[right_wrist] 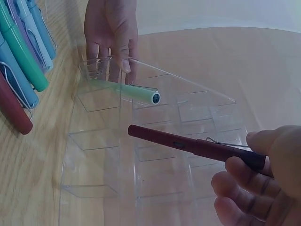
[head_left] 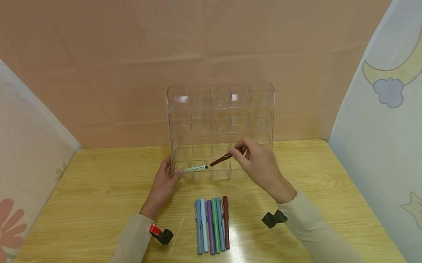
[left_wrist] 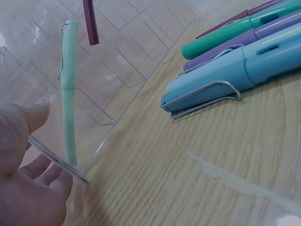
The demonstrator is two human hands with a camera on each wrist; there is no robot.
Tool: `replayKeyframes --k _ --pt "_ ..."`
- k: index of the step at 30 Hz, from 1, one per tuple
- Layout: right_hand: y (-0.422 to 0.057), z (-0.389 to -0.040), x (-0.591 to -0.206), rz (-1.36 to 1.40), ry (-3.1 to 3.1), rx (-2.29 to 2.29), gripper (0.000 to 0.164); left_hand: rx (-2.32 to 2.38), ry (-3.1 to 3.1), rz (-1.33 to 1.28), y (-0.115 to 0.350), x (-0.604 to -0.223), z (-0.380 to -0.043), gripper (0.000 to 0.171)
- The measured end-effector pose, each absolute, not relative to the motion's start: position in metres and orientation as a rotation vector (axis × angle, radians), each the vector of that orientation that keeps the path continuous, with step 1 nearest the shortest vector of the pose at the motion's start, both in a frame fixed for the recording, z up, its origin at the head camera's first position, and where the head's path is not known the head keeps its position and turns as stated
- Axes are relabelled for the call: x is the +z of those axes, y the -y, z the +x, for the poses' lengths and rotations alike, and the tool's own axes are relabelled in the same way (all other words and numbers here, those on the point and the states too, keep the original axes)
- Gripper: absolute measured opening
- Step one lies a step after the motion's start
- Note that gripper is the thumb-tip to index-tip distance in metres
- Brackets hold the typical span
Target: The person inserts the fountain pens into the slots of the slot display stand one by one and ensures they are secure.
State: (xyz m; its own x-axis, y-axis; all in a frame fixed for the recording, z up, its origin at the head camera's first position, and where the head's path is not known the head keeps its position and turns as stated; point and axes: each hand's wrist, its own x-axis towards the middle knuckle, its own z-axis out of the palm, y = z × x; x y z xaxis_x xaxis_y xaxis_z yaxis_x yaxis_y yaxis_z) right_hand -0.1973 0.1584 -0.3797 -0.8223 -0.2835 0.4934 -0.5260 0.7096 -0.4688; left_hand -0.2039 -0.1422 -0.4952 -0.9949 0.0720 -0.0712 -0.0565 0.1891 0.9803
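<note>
A clear acrylic rack [head_left: 221, 126] with several compartments stands at the back of the wooden table. My left hand [head_left: 162, 183] grips its left side panel, thumb on the inner side and fingers outside, as the left wrist view shows. A pale green pen [left_wrist: 69, 94] lies in the lowest row near that thumb. Between thumb and fingers, my right hand [head_left: 262, 166] pinches a dark red pen [right_wrist: 188, 143] by its cap end. That pen slants in front of the rack, its other end pointing toward the pale green pen; whether it touches the rack I cannot tell.
Several pens lie side by side on the table [head_left: 300, 173] before the rack: blue, light blue, purple [head_left: 211, 228], green [head_left: 215, 225] and dark red [head_left: 226, 224]. An orange-brown backdrop [head_left: 120, 72] rises behind, with printed white panels [head_left: 397, 137] on both sides.
</note>
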Motion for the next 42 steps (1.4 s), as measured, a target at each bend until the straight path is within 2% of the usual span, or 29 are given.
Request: replayKeyframes --k 21,42 --pt "-0.144 -0.205 -0.407 0.619 2.636 0.919 0.018 1.896 -2.369 -0.020 0.139 -0.492 -0.204 0.076" --pt "-0.136 -0.199 -0.419 0.629 2.717 0.859 0.018 1.911 -2.377 0.016 0.141 -0.496 -0.204 0.074"
